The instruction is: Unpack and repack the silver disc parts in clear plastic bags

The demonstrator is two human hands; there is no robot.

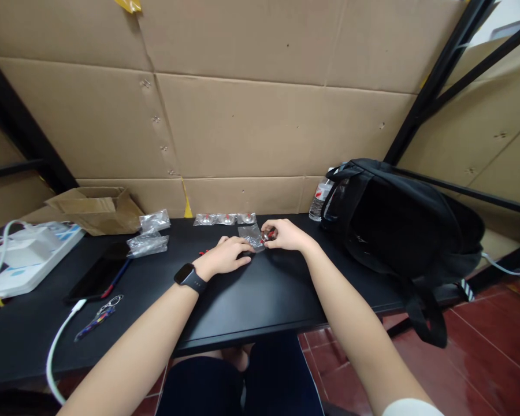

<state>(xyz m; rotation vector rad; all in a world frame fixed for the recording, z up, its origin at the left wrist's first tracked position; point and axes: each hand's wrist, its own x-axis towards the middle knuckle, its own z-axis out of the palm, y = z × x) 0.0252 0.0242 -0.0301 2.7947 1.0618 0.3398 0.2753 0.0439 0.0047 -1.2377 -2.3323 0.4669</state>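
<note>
Near the back middle of the black table, a small clear plastic bag (250,233) lies between my hands. My left hand (227,255), with a dark watch on its wrist, reaches its fingertips to the bag's lower left edge and grips it there; the thumb sits a little apart. In the closed fingers of my right hand (285,234) is a small round metallic piece with red parts (268,234), at the bag's right edge. Small red bits (203,252) show beside my left hand, partly hidden by it. Behind stand bagged pieces with red tops (226,219) in a row.
Clear plastic bags (149,244) lie left, by an open brown paper bag (97,211). A phone (99,271), pen, keychain (99,316) and power strip (34,266) are farther left. A water bottle (317,207) and black backpack (407,222) stand right, before a cardboard wall (242,127).
</note>
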